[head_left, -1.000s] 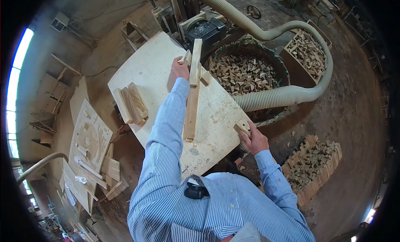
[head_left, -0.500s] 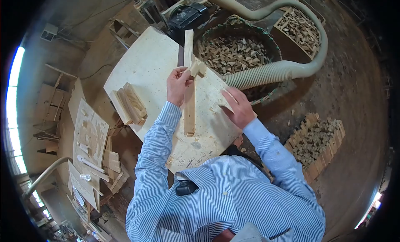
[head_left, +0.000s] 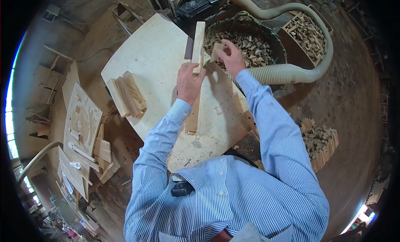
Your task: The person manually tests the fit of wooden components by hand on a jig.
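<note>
My left hand is over the pale worktable, its fingers closed on a small pale wooden piece against the upright wooden fence. Most of that piece is hidden by the fingers. Off the table's right edge, my right hand grips a small wooden block between thumb and fingers, above the near side of a large basket of wood offcuts. A long wooden strip runs along the worktable below my left hand. Beside the fence lies a dark strip.
Stacked wooden pieces lie on the table's left. A ribbed hose curves around the basket. Behind the table sits a dark motor. Boxes of offcuts and blocks stand right; boards lean left.
My right hand has moved up and inward from the table's right side and now grips a block. My left hand has shifted slightly right and down along the fence.
</note>
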`<state>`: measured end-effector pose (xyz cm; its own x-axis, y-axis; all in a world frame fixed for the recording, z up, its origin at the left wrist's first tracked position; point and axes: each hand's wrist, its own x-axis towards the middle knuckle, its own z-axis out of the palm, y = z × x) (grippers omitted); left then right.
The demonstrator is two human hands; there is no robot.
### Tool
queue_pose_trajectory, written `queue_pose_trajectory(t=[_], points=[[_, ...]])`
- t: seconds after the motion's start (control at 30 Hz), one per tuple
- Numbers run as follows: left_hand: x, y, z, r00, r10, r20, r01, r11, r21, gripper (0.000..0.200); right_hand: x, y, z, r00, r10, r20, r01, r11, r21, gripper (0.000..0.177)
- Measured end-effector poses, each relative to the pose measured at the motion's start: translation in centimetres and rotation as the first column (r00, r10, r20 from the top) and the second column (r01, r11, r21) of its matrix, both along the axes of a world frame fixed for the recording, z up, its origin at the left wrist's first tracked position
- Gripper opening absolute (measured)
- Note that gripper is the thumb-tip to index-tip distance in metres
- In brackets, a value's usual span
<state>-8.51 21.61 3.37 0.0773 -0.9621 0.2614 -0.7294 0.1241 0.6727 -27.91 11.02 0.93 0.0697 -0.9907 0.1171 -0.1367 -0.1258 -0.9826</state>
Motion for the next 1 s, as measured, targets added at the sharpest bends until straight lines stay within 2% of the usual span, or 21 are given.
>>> queue_pose_trajectory(t=[0.03, 0.1, 0.23, 0.3, 0.47, 0.53, 0.63, 0.67, 0.73, 0.8, 1.0], points=[[0.3, 0.0, -1.0, 1.000, 0.002, 0.003, -0.002, 1.000, 0.001, 0.040, 0.3, -1.2, -0.1, 1.000, -0.017, -0.008, 0.017, 0.998, 0.060, 0.044], [0.3, 0.1, -2.2, 0.985, 0.000, 0.171, 0.012, 0.997, -0.071, 0.048, 1.0, -3.1, -1.0, 0.999, -0.037, -0.016, 0.038, 0.991, 0.128, 0.044], [-0.2, -0.6, -4.2, 0.969, -0.040, 0.242, 0.053, 0.997, -0.048, 0.060, 1.9, -3.9, -2.8, 1.000, 0.023, -0.004, -0.021, 0.976, 0.215, 0.042], [-0.6, -0.9, -4.5, 0.962, -0.072, 0.264, 0.077, 0.997, -0.009, 0.067, 2.3, -3.9, -3.9, 0.995, 0.098, 0.030, -0.103, 0.961, 0.255, 0.043], [-0.9, -1.1, -5.4, 0.937, -0.084, 0.338, 0.089, 0.996, 0.000, 0.070, 2.1, -5.0, -6.3, 0.978, 0.196, -0.075, -0.178, 0.963, 0.203, 0.049], [-1.1, -1.3, -5.6, 0.925, -0.090, 0.369, 0.095, 0.995, 0.003, 0.071, 1.9, -4.2, -4.1, 0.922, 0.266, -0.282, -0.209, 0.954, 0.216, 0.055], [-1.5, -1.6, -5.1, 0.909, -0.071, 0.411, 0.074, 0.997, 0.010, 0.072, 1.8, -4.0, -3.0, 0.902, 0.325, -0.283, -0.252, 0.931, 0.264, 0.056], [-1.7, -1.6, -4.7, 0.899, -0.068, 0.433, 0.061, 0.998, 0.030, 0.071, 1.9, -3.8, -3.0, 0.906, 0.321, -0.277, -0.251, 0.933, 0.260, 0.056], [-2.1, -1.8, -4.2, 0.887, -0.069, 0.456, 0.054, 0.998, 0.046, 0.069, 2.1, -3.4, -3.2, 0.899, 0.233, -0.371, -0.184, 0.969, 0.162, 0.058], [-2.3, -2.0, -3.8, 0.875, -0.067, 0.480, 0.007, 0.992, 0.125, 0.070, 2.0, -3.8, -3.9, 0.894, 0.244, -0.376, -0.192, 0.966, 0.172, 0.059], [-2.2, -2.3, -4.6, 0.876, -0.053, 0.480, 0.022, 0.997, 0.070, 0.069, 0.4, -3.0, -3.6, 0.895, 0.270, -0.356, -0.212, 0.958, 0.193, 0.068]])
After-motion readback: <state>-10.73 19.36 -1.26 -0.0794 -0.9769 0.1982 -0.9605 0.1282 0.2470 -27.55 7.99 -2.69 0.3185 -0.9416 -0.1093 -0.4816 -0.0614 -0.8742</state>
